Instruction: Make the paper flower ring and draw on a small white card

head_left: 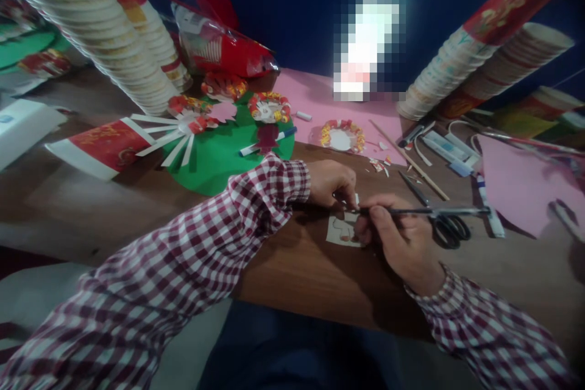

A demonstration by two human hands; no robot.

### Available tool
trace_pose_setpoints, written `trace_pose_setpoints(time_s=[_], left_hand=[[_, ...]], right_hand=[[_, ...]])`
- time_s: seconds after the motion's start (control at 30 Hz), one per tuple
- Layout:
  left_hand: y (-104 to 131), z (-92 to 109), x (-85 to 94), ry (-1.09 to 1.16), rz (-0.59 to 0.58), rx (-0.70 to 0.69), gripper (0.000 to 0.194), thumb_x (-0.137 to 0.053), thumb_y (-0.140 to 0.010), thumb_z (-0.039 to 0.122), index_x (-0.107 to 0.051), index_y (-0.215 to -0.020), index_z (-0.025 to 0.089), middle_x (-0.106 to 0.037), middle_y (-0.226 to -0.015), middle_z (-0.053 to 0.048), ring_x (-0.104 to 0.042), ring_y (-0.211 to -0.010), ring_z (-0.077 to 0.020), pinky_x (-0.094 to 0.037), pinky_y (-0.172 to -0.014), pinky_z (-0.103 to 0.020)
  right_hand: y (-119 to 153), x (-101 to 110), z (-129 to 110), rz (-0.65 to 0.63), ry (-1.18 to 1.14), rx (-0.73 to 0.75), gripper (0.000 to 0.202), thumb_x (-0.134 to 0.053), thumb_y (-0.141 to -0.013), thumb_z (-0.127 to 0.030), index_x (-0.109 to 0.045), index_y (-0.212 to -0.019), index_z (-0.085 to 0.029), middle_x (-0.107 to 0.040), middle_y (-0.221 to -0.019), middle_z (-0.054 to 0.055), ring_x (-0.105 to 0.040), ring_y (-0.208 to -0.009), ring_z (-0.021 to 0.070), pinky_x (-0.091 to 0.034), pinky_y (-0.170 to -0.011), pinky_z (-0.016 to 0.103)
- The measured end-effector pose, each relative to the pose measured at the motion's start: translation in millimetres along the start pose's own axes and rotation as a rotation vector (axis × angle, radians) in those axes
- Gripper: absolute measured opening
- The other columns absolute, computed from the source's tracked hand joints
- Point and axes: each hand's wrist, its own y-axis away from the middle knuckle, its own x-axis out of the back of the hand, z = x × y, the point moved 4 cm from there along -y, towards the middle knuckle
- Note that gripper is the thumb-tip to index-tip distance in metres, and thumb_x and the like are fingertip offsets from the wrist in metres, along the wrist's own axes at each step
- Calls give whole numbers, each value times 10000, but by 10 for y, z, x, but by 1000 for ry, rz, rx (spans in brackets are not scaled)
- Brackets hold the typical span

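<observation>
My right hand (404, 237) is closed around a long, thin dark pen-like tool (411, 211), held nearly level; its exact kind is unclear. Its tip end points left, toward my left hand (331, 183). The fingers of that hand are bent together by a small white bit (356, 200); whether they grip it is hard to see. Just below both hands, a small pale paper piece (340, 230) with a dark outlined shape lies on the brown table (292, 262). My right fingers cover its right side.
Scissors (450, 230) lie right of my right hand, near a wooden stick (411, 161). A white ring-shaped craft (338, 139) sits on pink paper (301, 82). Left are a green disc (196, 164) and a marker (267, 141). Tall paper-cup stacks (100, 30) flank the table; a lit screen is blurred out.
</observation>
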Motion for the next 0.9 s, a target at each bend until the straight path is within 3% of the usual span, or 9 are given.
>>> trace_pose_setpoints(time_s=[0.1, 0.17, 0.3, 0.37, 0.67, 0.9], left_hand=[[3, -5, -10, 10, 4, -3, 243, -751, -680, 231, -745, -923, 234, -640, -838, -20, -579, -762, -105, -396, -677, -174], [3, -17, -20, 17, 12, 13, 250, -754, -677, 236, -744, -927, 240, -637, -840, -15, -578, -765, -102, -395, -682, -172], [0, -25, -29, 35, 23, 27, 265, -763, -656, 212, -745, -918, 245, -634, -827, -5, -580, -756, -97, -399, -672, -170], [1, -13, -24, 34, 15, 21, 272, -765, -647, 191, -747, -914, 235, -636, -820, -8, -583, -754, -100, -406, -676, -172], [18, -3, -17, 36, 14, 2, 272, -746, -658, 197, -734, -929, 226, -617, -819, -5, -585, -762, -109, -422, -688, -186], [37, 23, -9, 59, 0, 20, 276, -680, -723, 187, -680, -995, 146, -627, -886, -46, -592, -823, -137, -450, -748, -220]], right_hand=[[29, 78, -6, 65, -61, 36, 181, -437, -942, -318, -551, -1051, -230, -637, -652, -9, -584, -472, 107, -471, -402, 209], [44, 126, -35, 44, 48, 102, 151, -479, -924, -274, -575, -1034, -237, -661, -728, 8, -628, -564, 122, -513, -477, 224], [47, 155, -87, -115, 407, 294, 86, -602, -848, -209, -622, -926, -237, -694, -844, 19, -660, -768, 165, -527, -687, 280], [32, 142, -79, -179, 475, 339, 39, -633, -828, -218, -619, -862, -229, -702, -863, 22, -649, -814, 178, -510, -735, 303], [2, 74, -25, -224, 548, 307, 85, -584, -856, -231, -584, -775, -208, -700, -928, 74, -624, -877, 204, -501, -733, 332], [11, 76, -20, -220, 639, 345, 54, -580, -858, -243, -622, -838, -215, -703, -883, 66, -603, -880, 212, -497, -734, 332]])
